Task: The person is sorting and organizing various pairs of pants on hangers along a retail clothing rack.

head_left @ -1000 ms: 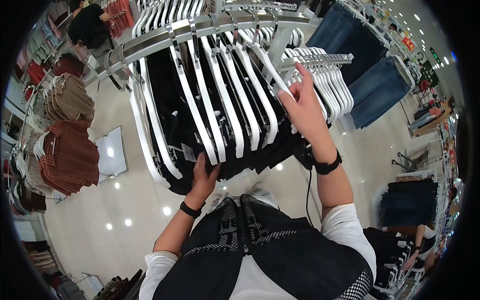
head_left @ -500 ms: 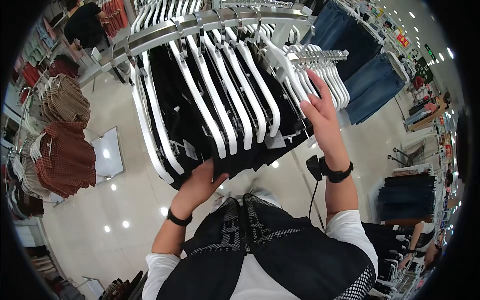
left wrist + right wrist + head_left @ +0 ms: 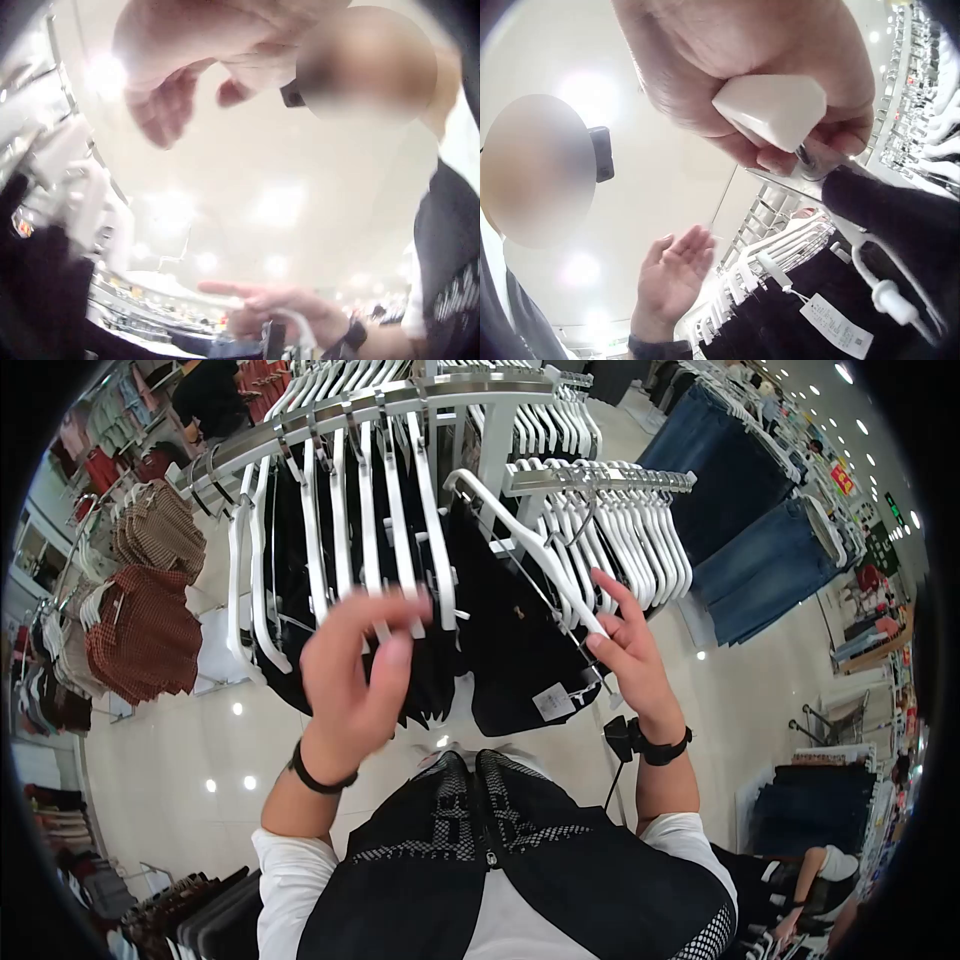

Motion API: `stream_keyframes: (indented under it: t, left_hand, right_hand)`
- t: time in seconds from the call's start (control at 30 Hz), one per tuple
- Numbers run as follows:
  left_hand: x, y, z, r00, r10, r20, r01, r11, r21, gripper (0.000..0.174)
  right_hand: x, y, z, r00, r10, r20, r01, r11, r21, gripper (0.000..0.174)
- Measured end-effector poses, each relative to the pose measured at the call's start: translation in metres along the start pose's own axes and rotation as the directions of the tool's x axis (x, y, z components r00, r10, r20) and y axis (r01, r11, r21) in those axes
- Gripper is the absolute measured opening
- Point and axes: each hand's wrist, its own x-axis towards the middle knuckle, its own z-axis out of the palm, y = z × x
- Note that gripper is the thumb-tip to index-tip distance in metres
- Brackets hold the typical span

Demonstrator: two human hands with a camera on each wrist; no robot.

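Observation:
My right hand (image 3: pixel 640 665) grips the near end of a white hanger (image 3: pixel 540 555), index finger pointing outward. From that hanger a black garment (image 3: pixel 510 630) hangs, turned flat toward me, with a white paper tag (image 3: pixel 553 702) near its lower edge. Up close in the right wrist view, the fingers curl round the hanger's white tip (image 3: pixel 780 109), beside its metal clip bar. My left hand (image 3: pixel 355 670) is blurred, raised in front of the row of black garments on white hangers (image 3: pixel 372 530). Its fingers bend loosely with nothing between them, as the left wrist view also shows.
A metal rail (image 3: pixel 370 402) carries the row. Behind the held hanger, a lower side arm (image 3: pixel 605 480) bears many white hangers. Blue denim (image 3: pixel 760 575) hangs at the right, checked garments (image 3: pixel 145 630) at the left. Another person (image 3: pixel 815 885) is at the lower right.
My right hand has taken the end hanger and swung it apart from the row, its black garment now facing me. My left hand has left the garments' lower edge and risen. The view has shifted.

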Motion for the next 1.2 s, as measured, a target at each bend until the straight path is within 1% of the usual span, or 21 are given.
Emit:
stream_keyframes:
  t: [0.03, 0.1, 0.13, 0.23, 0.27, 0.3, 0.37, 0.47, 0.57, 0.6, 0.67, 0.7, 0.73, 0.77, 0.87, 0.93, 0.97, 1.0, 1.03, 1.1, 1.2]
  left_hand:
    - [0.01, 0.002, 0.019, 0.982, -0.179, -0.064, 0.172, 0.979, -0.106, 0.033]
    - [0.026, 0.002, 0.037, 0.922, -0.381, -0.067, 0.386, 0.895, 0.225, 0.05]
    - [0.033, 0.001, 0.041, 0.928, -0.371, -0.034, 0.348, 0.829, 0.438, 0.055]
    - [0.058, 0.003, 0.062, 0.894, -0.425, -0.144, 0.411, 0.65, 0.639, 0.055]
    - [0.061, -0.011, 0.065, 0.92, -0.368, -0.134, 0.343, 0.593, 0.729, 0.058]
    - [0.067, -0.012, 0.07, 0.911, -0.394, -0.122, 0.334, 0.532, 0.778, 0.06]
    - [0.082, -0.021, 0.074, 0.836, -0.529, -0.146, 0.411, 0.428, 0.805, 0.057]
    - [0.09, -0.034, 0.094, 0.756, -0.635, -0.161, 0.37, 0.212, 0.905, 0.055]
    - [0.083, -0.076, 0.094, 0.808, -0.558, -0.189, 0.468, 0.414, 0.781, 0.046]
    - [0.083, -0.09, 0.089, 0.739, -0.65, -0.177, 0.565, 0.455, 0.688, 0.038]
    - [0.077, -0.095, 0.085, 0.675, -0.718, -0.172, 0.723, 0.596, 0.35, 0.034]
    - [0.076, -0.096, 0.085, 0.643, -0.75, -0.153, 0.765, 0.625, 0.155, 0.032]
    - [0.079, -0.076, 0.087, 0.635, -0.763, -0.122, 0.772, 0.63, 0.08, 0.031]
    - [0.082, -0.054, 0.09, 0.624, -0.769, -0.14, 0.777, 0.629, 0.009, 0.034]
    - [0.081, -0.003, 0.085, 0.658, -0.741, -0.135, 0.744, 0.667, -0.035, 0.037]
    - [0.066, 0.013, 0.079, 0.644, -0.757, -0.108, 0.76, 0.649, -0.017, 0.036]
    - [0.052, 0.016, 0.079, 0.627, -0.769, -0.123, 0.773, 0.634, -0.02, 0.034]
    - [0.039, 0.017, 0.079, 0.615, -0.778, -0.128, 0.783, 0.622, -0.02, 0.03]
    - [0.025, 0.018, 0.079, 0.599, -0.79, -0.129, 0.795, 0.606, -0.022, 0.025]
    - [-0.002, 0.017, 0.076, 0.598, -0.794, -0.113, 0.798, 0.603, -0.011, 0.02]
    - [-0.037, 0.018, 0.069, 0.601, -0.79, -0.122, 0.793, 0.608, -0.032, 0.015]
  right_hand:
    - [-0.004, -0.001, -0.007, 1.0, 0.013, 0.015, -0.013, 1.0, 0.014, 0.072]
    - [-0.011, 0.002, -0.025, 0.999, 0.014, 0.051, -0.015, 1.0, 0.018, 0.073]
    - [-0.014, 0.006, -0.034, 0.998, 0.02, 0.065, -0.02, 1.0, 0.003, 0.073]
    - [-0.018, 0.013, -0.057, 0.993, 0.037, 0.109, -0.038, 0.999, 0.004, 0.074]
    - [-0.019, 0.016, -0.064, 0.991, 0.043, 0.128, -0.044, 0.999, 0.009, 0.074]
    - [-0.02, 0.019, -0.072, 0.988, 0.045, 0.147, -0.047, 0.999, 0.014, 0.074]
    - [-0.018, 0.023, -0.084, 0.979, 0.043, 0.198, -0.043, 0.999, -0.004, 0.074]
    - [-0.02, 0.032, -0.094, 0.961, 0.079, 0.266, -0.096, 0.994, 0.051, 0.074]
    - [-0.021, 0.039, -0.1, 0.954, 0.077, 0.29, -0.091, 0.995, 0.037, 0.074]
    - [-0.022, 0.04, -0.103, 0.954, 0.075, 0.29, -0.088, 0.996, 0.033, 0.074]
    - [-0.022, 0.043, -0.11, 0.957, 0.059, 0.285, -0.061, 0.998, -0.001, 0.073]
    - [-0.022, 0.045, -0.114, 0.958, 0.053, 0.28, -0.049, 0.999, -0.019, 0.073]
    - [-0.022, 0.043, -0.116, 0.963, 0.054, 0.263, -0.048, 0.998, -0.031, 0.074]
    - [-0.023, 0.04, -0.12, 0.966, 0.055, 0.255, -0.041, 0.998, -0.057, 0.074]
    - [-0.025, 0.031, -0.128, 0.972, 0.079, 0.22, -0.057, 0.993, -0.105, 0.079]
    - [-0.028, 0.023, -0.131, 0.976, 0.04, 0.213, 0.026, 0.954, -0.299, 0.08]
    - [-0.029, 0.022, -0.134, 0.977, 0.016, 0.215, 0.071, 0.919, -0.389, 0.08]
    - [-0.03, 0.029, -0.139, 0.952, -0.172, 0.254, 0.298, 0.714, -0.634, 0.081]
    - [-0.029, 0.027, -0.139, 0.935, -0.212, 0.285, 0.355, 0.601, -0.716, 0.074]
    - [-0.026, 0.027, -0.145, 0.857, -0.289, 0.427, 0.504, 0.298, -0.81, 0.062]
    - [-0.023, 0.02, -0.147, 0.795, -0.326, 0.512, 0.554, 0.045, -0.831, 0.052]
